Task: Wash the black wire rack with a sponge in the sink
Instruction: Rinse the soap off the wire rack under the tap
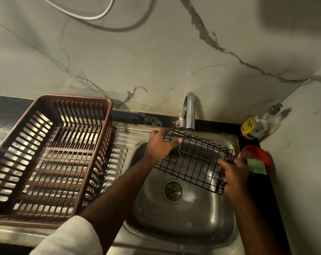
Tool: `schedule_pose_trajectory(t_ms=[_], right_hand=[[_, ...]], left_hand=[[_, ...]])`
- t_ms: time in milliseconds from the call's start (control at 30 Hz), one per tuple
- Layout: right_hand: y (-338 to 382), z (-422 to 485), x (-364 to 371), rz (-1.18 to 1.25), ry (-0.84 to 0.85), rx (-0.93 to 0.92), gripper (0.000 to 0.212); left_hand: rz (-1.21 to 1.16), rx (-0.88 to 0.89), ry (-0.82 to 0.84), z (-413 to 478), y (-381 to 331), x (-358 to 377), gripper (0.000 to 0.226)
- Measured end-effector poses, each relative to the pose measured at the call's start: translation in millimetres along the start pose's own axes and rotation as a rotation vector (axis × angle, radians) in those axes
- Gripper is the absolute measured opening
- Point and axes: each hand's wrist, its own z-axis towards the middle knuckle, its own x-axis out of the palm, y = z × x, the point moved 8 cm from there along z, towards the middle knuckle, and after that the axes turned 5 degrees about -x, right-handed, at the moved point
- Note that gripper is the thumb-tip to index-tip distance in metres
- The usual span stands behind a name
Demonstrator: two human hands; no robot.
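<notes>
Dim, warm light from the left. Soft glare on steel sink (183, 218), striped dish basket (77, 98) shadows across drainboard (123, 137), wide-angle bending at edges, corners soft.

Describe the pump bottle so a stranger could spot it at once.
Find the steel sink and look just past its far right corner. The pump bottle stands there on the dark counter, right of the tap. Alone among its neighbours, it is clear with a yellow label.
</notes>
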Motion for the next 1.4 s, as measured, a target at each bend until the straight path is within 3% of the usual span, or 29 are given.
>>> schedule_pose_trajectory(t_ms=[200,300,433,700,933,1000,1100,1267,1400], right_hand=[[-21,-5,9,0.044,0.025,0.06,0.016],[-28,-8,10,0.046,0.035,0.074,0.012],[-47,-8,11,-0.008,0.095,0.108,0.004],[-105,-14,26,0.045,0.195,0.466,0.014],[-101,-17,25,0.324,0.087,0.631,0.003],[-95,-9,19,0.171,0.049,0.512,0.002],[-71,3,20,-0.027,0.02,0.193,0.007],[0,-4,55,-0.292,0.2,-0.269,0.019],[30,-9,96,-0.36,0.316,-0.463,0.019]], left_hand=[[0.064,-0.038,-0.113,-6,-6,3,0.061],[-0.003,0.011,-0.111,-6,-17,2,0.051],[0.088,0.092,-0.093,-8,-31,1,0.052],[0.278,0.21,0.004,-8,-35,25,0.071],[0.393,0.296,0.064,-4,-50,30,0.06],[0.439,0.307,0.085,-1,-51,32,0.057],[0.5,0.302,0.113,5,-47,36,0.057],[0.545,0.297,0.1,18,-42,39,0.058],[0.556,0.314,0.096,25,-39,44,0.05]])
